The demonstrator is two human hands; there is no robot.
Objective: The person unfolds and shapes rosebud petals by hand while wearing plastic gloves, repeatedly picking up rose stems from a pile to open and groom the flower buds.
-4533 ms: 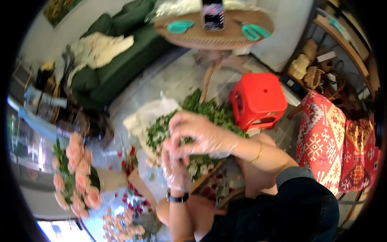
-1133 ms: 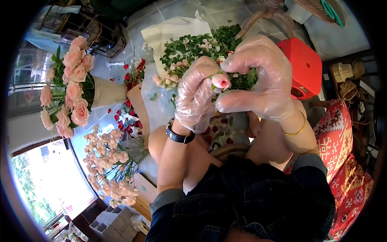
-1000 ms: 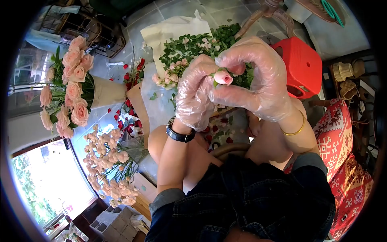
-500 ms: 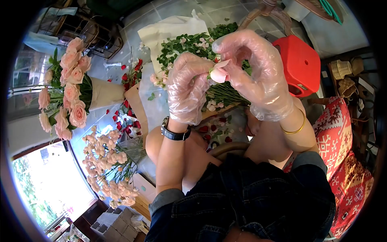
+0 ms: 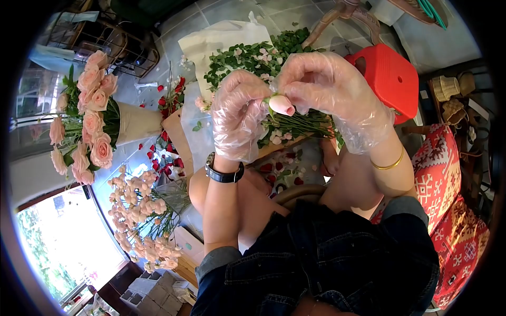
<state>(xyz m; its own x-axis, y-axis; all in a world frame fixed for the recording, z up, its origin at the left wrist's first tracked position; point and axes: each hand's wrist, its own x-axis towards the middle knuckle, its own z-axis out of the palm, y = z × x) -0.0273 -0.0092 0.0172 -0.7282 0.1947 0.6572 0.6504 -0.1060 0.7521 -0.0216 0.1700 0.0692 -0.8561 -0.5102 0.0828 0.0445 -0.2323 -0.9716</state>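
A small pale pink rosebud (image 5: 281, 105) with a green base shows between my two hands, both in clear plastic gloves. My left hand (image 5: 240, 113) pinches the bud at its green base. Close on its right, my right hand (image 5: 329, 92) has thumb and fingertips pressed together beside the bud; what they hold, if anything, is hidden. Below and behind the hands, a bunch of green stems and leaves (image 5: 237, 63) with small pink blooms lies on pale wrapping paper (image 5: 211, 39).
Pink roses (image 5: 92, 124) stand in a pale vase (image 5: 138, 123) at the left, above peach flowers (image 5: 137, 205). Red petals (image 5: 167, 158) are scattered on the floor. To the right are a red stool (image 5: 387, 79) and a patterned red cloth (image 5: 437, 179).
The bud has come into view between my hands and now tilts to the lower right. My right hand's fingers have closed from a wide curl to a pinch beside it.
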